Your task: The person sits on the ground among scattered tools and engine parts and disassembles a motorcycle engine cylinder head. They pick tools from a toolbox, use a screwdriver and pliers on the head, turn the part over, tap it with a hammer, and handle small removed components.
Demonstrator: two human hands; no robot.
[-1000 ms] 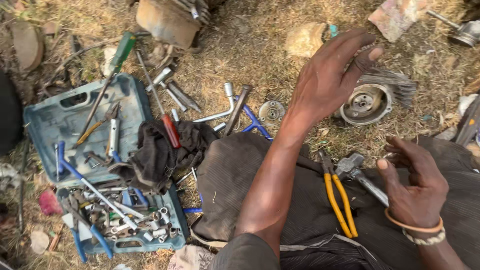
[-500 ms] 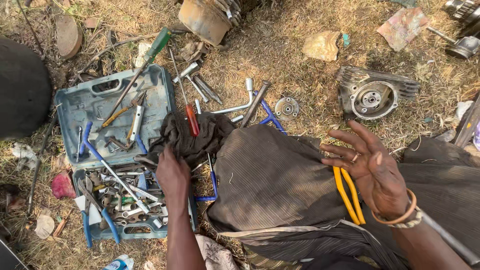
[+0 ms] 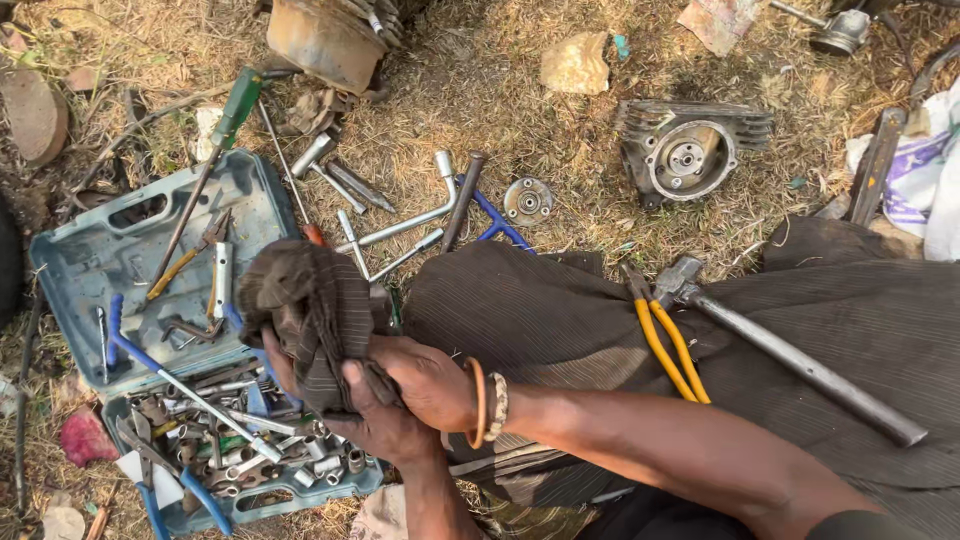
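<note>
Both hands meet over a dark striped rag [image 3: 310,320] just right of the open blue toolbox [image 3: 80,250]. My right hand [image 3: 430,385], with bracelets at the wrist, reaches in from the right and presses on the rag's lower end. Underneath it, my left hand [image 3: 365,435] comes up from the bottom edge and cups the rag. The bunched rag stands up above the fingers and hides part of the toolbox's right side.
A dark cloth [image 3: 540,310] on the dry grass carries yellow-handled pliers [image 3: 670,350] and a hammer [image 3: 790,360]. A finned engine part [image 3: 690,155], a small metal disc [image 3: 528,200], an L-shaped wrench [image 3: 400,225] and a green-handled screwdriver [image 3: 235,105] lie about. Several sockets and spanners fill the toolbox.
My left hand lifted the rag from beside the toolbox. My right hand swung left from above the pliers and closed on the rag too.
</note>
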